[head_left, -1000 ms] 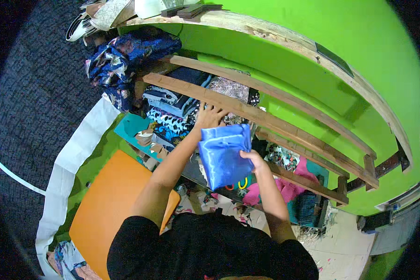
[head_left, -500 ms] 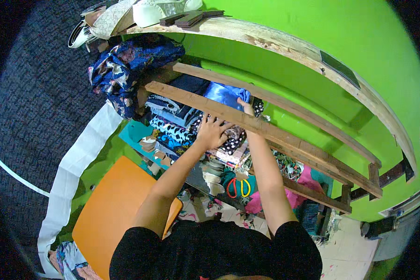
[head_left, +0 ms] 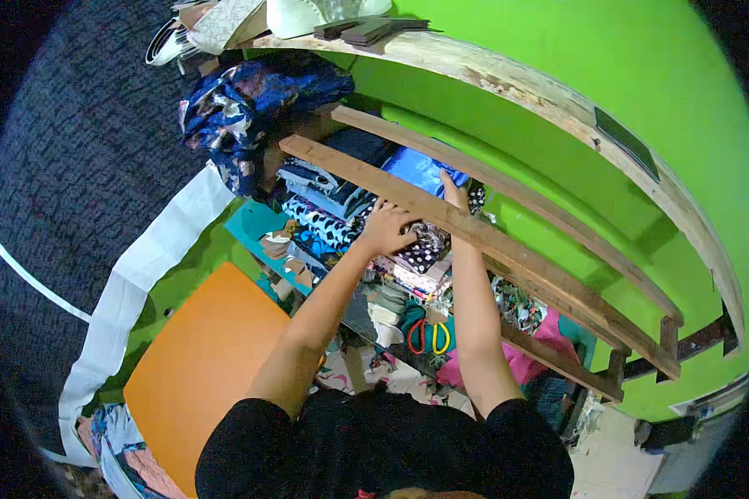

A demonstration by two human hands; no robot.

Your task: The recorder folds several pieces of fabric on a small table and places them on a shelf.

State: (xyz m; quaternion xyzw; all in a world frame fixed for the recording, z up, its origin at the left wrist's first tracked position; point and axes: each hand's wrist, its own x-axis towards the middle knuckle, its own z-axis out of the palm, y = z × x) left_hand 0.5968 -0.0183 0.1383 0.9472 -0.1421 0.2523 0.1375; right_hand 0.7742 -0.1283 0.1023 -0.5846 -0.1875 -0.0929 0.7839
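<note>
My left hand (head_left: 387,228) reaches under the front wooden rail (head_left: 341,167) and grips a folded black fabric with white dots (head_left: 423,253) on top of a stack of folded cloths. My right hand (head_left: 453,193) is raised past the same rail, its fingers against a shiny blue fabric (head_left: 420,170) that lies on the shelf behind the rail. The rail hides part of the right hand. Folded patterned cloths (head_left: 320,218) fill the shelf to the left of both hands.
A dark blue floral cloth (head_left: 250,100) hangs at the upper left. Red and yellow scissors (head_left: 429,337) lie below the stack. An orange board (head_left: 200,358) and a white strip (head_left: 141,274) lie at the left. A pink cloth (head_left: 549,339) sits lower right. The green wall (head_left: 558,100) lies behind.
The blue fabric, held up in front of the rails a second ago, now lies on the shelf behind the front rail. My right hand followed it up; my left hand stayed on the stack.
</note>
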